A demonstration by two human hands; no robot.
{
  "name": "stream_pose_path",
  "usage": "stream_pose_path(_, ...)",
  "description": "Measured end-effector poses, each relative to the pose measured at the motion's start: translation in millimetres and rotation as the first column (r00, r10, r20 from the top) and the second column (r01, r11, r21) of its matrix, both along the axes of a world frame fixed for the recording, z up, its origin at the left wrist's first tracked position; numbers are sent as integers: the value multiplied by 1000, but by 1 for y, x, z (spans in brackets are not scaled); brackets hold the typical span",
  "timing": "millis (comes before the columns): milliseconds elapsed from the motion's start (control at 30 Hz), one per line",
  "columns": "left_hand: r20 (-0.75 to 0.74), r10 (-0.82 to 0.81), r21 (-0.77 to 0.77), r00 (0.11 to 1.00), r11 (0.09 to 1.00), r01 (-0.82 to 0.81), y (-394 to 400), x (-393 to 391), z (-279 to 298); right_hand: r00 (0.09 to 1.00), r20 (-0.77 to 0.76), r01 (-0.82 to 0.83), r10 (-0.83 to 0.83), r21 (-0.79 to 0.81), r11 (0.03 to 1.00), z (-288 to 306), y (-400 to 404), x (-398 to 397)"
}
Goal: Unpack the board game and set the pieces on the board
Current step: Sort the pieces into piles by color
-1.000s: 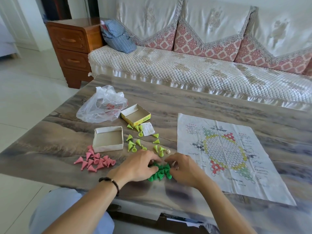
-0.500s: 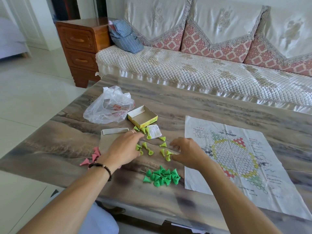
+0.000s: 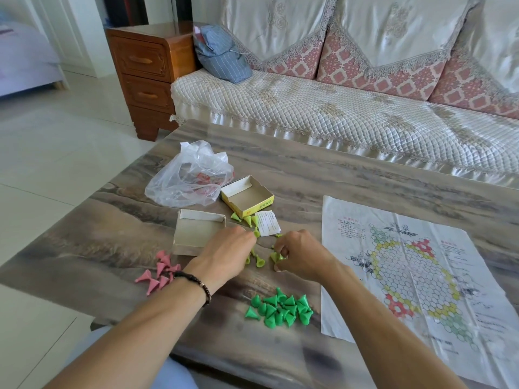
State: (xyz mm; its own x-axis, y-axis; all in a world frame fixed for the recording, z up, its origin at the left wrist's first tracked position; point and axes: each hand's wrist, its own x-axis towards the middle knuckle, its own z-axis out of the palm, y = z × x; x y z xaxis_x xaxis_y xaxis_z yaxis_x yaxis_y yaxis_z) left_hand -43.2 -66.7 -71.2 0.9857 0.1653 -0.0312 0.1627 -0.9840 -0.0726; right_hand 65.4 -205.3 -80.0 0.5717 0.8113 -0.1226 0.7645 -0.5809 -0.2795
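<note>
You are partway through: the unpacking looks done, the placing has not begun. The printed paper game board [image 3: 407, 273] lies flat at the right of the frame with no pieces on its hexagon grid. The yellow cardboard box tray [image 3: 247, 196] and the plain grey cardboard lid [image 3: 198, 231] sit open above centre, beside the crumpled clear plastic bag [image 3: 188, 175] and a small white printed leaflet [image 3: 268, 223].

The cone-shaped plastic pieces are sorted by colour on the brown marbled tabletop [image 3: 309, 169]. The dark green cones [image 3: 280, 307] form a tight heap at lower centre, just left of the board's edge. The pink cones [image 3: 161, 269] lie in a loose cluster at the left, partly behind your wrist. The yellow-green cones [image 3: 258, 261] are scattered at centre, so I judge you are gathering that colour now.

Your left hand [image 3: 224, 256] rests palm down over the yellow-green cones, fingers reaching forward with one cone at the fingertips; whether it pinches that cone I cannot tell. Your right hand [image 3: 300, 256] is curled, its fingers pinching yellow-green cones just right of the scatter. Both hands sit above the dark green heap and left of the board, well apart from its grid.

What is left: finish gathering, then set every colour onto the board.
</note>
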Motion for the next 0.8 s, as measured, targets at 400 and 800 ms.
stream_pose_path(400,294,84,-355,952,935,27,18,15,-14,982,-111,180,-152,309,934,6,0,15)
stream_pose_path(800,227,147,-250,963,964,-89,54,48,-18,987,-140,100,-75,186,977,-5,14,19)
